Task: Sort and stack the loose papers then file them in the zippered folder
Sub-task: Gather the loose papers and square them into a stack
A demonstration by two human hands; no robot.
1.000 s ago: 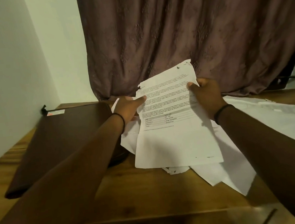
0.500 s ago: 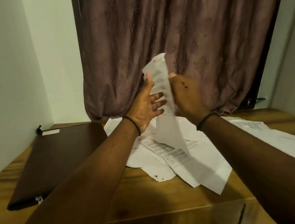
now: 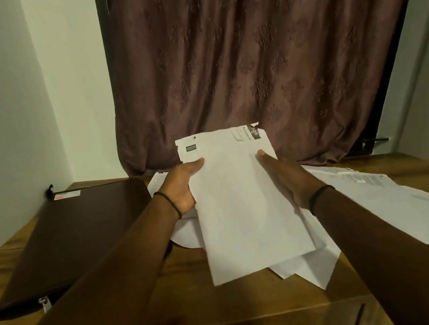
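Loose papers (image 3: 391, 200) lie in a messy heap on the wooden table (image 3: 226, 309), spread from the middle out to 3 and 4 o'clock. So the sorting looks only just begun, and most of the job is left.

The held sheets (image 3: 246, 212) are up off the table in the middle. The left hand (image 3: 181, 188) grips their edge at 9 o'clock, thumb on top. The right hand (image 3: 288, 180) grips the edge at 3 o'clock the same way. The other fingers are hidden behind the paper.

These sheets are white and mostly blank on this side, with small dark marks at 12 o'clock and a torn corner at 1 o'clock. It looks like two or more sheets, not lined up.

The zippered folder (image 3: 76, 233) is dark brown and lies flat at 9 o'clock, near the heap. It looks closed, with its zip pull (image 3: 45, 304) at 7 o'clock. Nothing seems filed yet.
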